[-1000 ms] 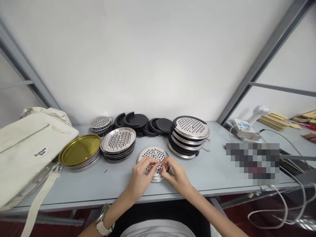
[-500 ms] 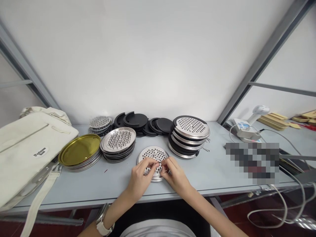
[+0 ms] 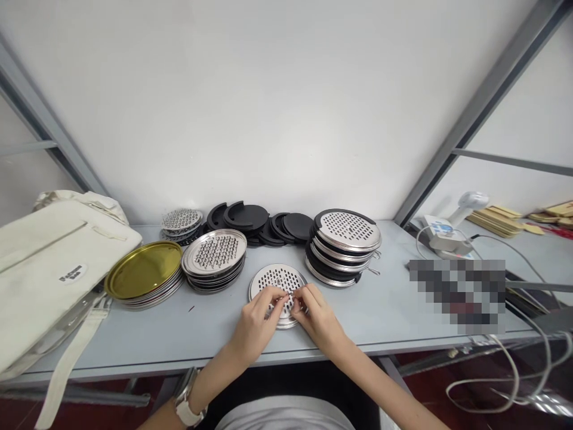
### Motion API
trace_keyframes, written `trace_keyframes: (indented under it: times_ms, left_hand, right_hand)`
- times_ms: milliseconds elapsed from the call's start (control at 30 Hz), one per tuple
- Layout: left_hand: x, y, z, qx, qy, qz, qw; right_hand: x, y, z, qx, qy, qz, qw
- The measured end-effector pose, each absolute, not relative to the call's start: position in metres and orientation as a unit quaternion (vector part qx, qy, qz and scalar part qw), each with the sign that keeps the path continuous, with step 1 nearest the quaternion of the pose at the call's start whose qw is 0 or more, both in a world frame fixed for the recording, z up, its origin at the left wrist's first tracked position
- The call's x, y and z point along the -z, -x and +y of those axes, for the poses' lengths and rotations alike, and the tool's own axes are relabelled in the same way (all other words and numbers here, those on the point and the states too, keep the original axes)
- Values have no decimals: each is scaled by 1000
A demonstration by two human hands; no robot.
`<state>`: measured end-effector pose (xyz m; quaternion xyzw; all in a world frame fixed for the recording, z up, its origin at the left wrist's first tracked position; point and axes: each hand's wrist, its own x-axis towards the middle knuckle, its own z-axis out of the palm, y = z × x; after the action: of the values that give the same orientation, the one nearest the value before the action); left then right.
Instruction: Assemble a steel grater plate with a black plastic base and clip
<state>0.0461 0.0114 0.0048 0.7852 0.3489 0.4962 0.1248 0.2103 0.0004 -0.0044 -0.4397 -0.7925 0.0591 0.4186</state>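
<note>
A round metal disc with slotted holes (image 3: 278, 277) lies on the table in front of me, on a rimmed metal lid or plate. Above its middle, the fingertips of my left hand (image 3: 259, 322) and my right hand (image 3: 320, 319) meet. Both hands are pinched on something small and dark, too small to make out. To the right stands a stack of silver lids and black rings (image 3: 344, 248), topped by a perforated disc. A stack of silver plates with a rough grater disc on top (image 3: 217, 254) is to the left.
Gold plates (image 3: 145, 270) and a cream bag (image 3: 58, 269) are at the left. Black discs (image 3: 250, 218) and small grater discs (image 3: 181, 221) line the wall. Right: a white scanner (image 3: 470, 206), cables, wooden pieces (image 3: 496, 221) and a blurred-out item (image 3: 461, 292).
The view has shifted very slightly. My hands keep nearly the same pinched pose over the disc.
</note>
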Motion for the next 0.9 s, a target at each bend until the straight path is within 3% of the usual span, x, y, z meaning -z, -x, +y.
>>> trace_keyframes:
  times_ms: [333,900]
  left_hand:
    - [-9,-47,12,-511,-721,396,248]
    - [-11,-49,12,-519,-687,377,341]
  right_hand:
    - [8,-212,5,-129,435,-769,451]
    - [1,-214,6,-269,445,-708,478]
